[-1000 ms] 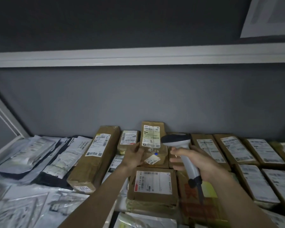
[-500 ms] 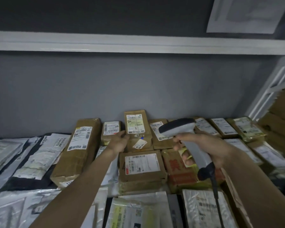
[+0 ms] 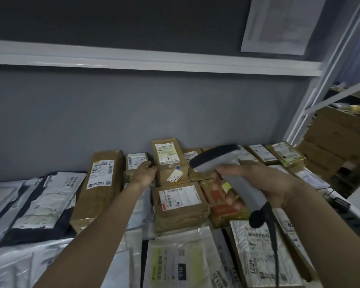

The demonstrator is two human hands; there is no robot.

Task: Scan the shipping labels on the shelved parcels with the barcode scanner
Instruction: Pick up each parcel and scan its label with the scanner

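On the shelf [image 3: 19,256] among the parcels, we are steadying a small box [image 3: 136,163] at the back with our left hand [image 3: 144,173], fingers curled on it, while our right hand [image 3: 264,183] is gripping the barcode scanner [image 3: 214,159], which probably needs aiming at its label next.

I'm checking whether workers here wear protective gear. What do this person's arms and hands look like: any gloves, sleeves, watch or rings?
Both forearms are bare as far as the frame shows, with no sleeve in view. The left hand and right hand are ungloved. No watch, bracelet or wristband shows on either wrist, and no ring is visible, though the dim, slightly blurred picture could hide a thin one.
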